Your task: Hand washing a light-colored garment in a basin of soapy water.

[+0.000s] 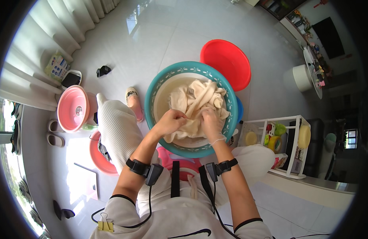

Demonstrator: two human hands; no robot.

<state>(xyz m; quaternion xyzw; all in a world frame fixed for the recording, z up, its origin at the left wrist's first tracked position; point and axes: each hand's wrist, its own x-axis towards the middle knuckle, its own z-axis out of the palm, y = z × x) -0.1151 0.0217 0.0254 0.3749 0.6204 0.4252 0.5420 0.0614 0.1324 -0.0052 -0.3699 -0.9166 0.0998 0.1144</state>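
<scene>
A teal plastic basin [160,74] with a pale inside stands in front of me, holding cloudy water and a bunched cream-coloured cloth [199,95]. My left hand [172,121], bare, pinches a fold of the cloth near the basin's near side. A thin clear glove covers my right hand [211,122], which grips the same cloth a little to the right, fingers partly hidden in the folds. Part of the cloth is stretched between both hands; the rest lies heaped towards the basin's far right.
A red basin [226,64] touches the far right side. Pink basins [73,109] and slippers [55,139] lie at the left, near a curtain [61,27]. A white rolling rack [296,146] with assorted items stands at the right. A black object [103,71] lies on the floor.
</scene>
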